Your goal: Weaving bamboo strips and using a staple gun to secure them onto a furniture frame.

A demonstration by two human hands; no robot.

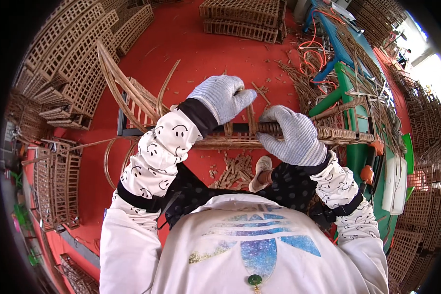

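Note:
A long frame (343, 134) lies crosswise before me, its dark bar partly wrapped in brown woven strands. My right hand (295, 137), in a grey-blue knitted glove, grips the wrapped bar, fingers on its far side and thumb on the near side. Farther left, my left hand (221, 99), gloved alike, is raised above the bar with fingers curled and thumb pointing right. What its fingers hold is hidden. Just below that thumb, a flat brown strip (252, 120) crosses the bar. Long loose strands (127, 88) curve up from the frame's left end.
Woven lattice panels (73, 49) are stacked at the far left, with more (242, 17) at the back. Short offcuts (232, 171) litter the red floor by a shoe (261, 174). At right, a green bench (345, 88) carries strands; an orange-and-black tool (368, 169) lies beside the frame.

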